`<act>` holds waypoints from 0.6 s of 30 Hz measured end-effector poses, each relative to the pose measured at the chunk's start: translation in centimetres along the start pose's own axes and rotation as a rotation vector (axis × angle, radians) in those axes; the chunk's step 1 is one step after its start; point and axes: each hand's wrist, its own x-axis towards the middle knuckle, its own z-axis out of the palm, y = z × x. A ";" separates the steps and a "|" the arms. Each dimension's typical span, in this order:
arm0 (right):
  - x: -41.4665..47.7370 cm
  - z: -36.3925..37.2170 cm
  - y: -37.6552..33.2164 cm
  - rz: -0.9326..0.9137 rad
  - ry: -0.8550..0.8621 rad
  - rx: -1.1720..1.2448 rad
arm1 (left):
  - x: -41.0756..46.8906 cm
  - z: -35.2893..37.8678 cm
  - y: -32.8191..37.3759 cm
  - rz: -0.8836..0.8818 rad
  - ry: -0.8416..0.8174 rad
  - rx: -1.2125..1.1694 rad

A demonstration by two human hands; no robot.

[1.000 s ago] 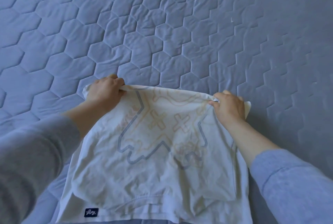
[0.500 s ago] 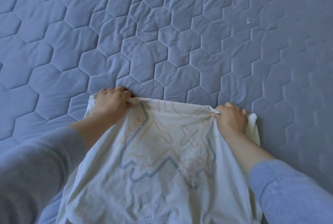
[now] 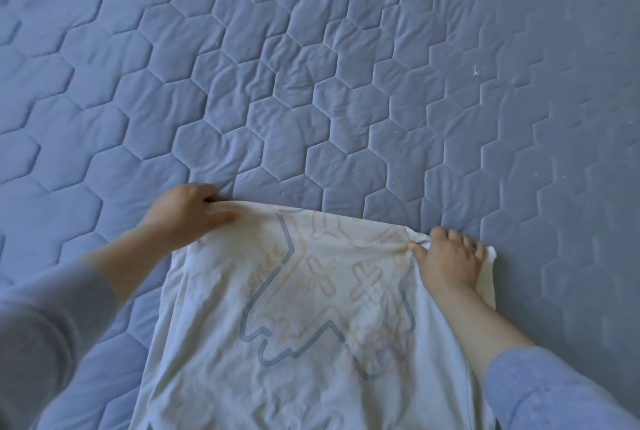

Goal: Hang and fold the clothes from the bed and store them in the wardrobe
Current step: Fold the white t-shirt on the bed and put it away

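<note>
A white T-shirt [image 3: 311, 343] lies inside out on the blue quilted bed [image 3: 311, 83], its grey and orange print showing faintly through the cloth. My left hand [image 3: 188, 215] grips the far left corner of the shirt's folded edge. At the far right corner, my right hand [image 3: 446, 258] pinches the cloth between thumb and fingers. The folded edge runs taut between both hands and rests on the bed. The shirt's near end runs out of the bottom of the view.
The quilted bedspread with hexagon stitching fills the whole view beyond and beside the shirt. My grey sleeve [image 3: 45, 343] is at lower left and my blue sleeve [image 3: 554, 391] at lower right.
Both hands have carried the shirt's folded edge farther away across the bed and lowered it onto the cover. The shirt's near hem and label have left the view.
</note>
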 end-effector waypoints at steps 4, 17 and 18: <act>-1.5 -1.8 -3.1 -0.077 0.047 0.108 | -1.2 -1.5 -1.6 -0.093 0.099 -0.232; -3.7 -2.6 -6.9 -0.161 -0.040 0.170 | 0.5 -1.9 -0.7 -0.363 0.231 -0.619; -3.5 -2.5 -6.3 -0.145 -0.052 0.154 | 0.4 -1.9 -0.9 -0.392 0.285 -0.696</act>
